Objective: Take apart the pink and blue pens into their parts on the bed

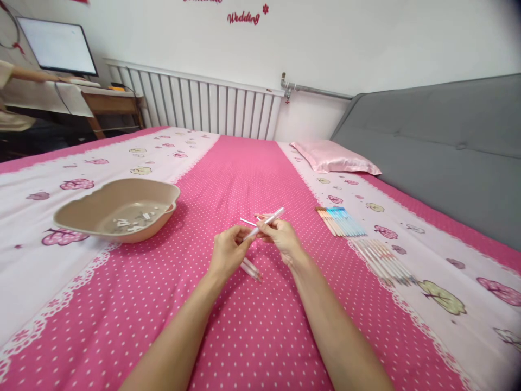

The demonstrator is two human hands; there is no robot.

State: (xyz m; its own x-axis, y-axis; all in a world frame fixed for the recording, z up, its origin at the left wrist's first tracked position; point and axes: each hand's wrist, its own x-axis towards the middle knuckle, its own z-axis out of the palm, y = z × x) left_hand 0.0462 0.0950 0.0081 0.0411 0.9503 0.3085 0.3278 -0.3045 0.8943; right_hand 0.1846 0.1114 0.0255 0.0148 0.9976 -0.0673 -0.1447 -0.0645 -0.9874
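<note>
Both my hands hold one white pen [268, 221] over the pink dotted bedspread. My left hand [230, 247] pinches its lower left end, and my right hand [280, 236] grips it nearer the upper right end. A thin white stick [247, 222] shows just beyond my fingers; whether it is held or lying on the bed I cannot tell. Under and beside my left hand, a few whitish pens [251, 269] lie on the cover, partly hidden by that hand.
A beige basin [118, 209] with small white pieces in it stands on the left. To the right lie a row of blue and orange pens [341, 221] and a row of whitish pens [385, 262]. A pink pillow [336, 156] rests near the grey headboard [439, 146]. Someone's arm [32, 75] reaches across a desk.
</note>
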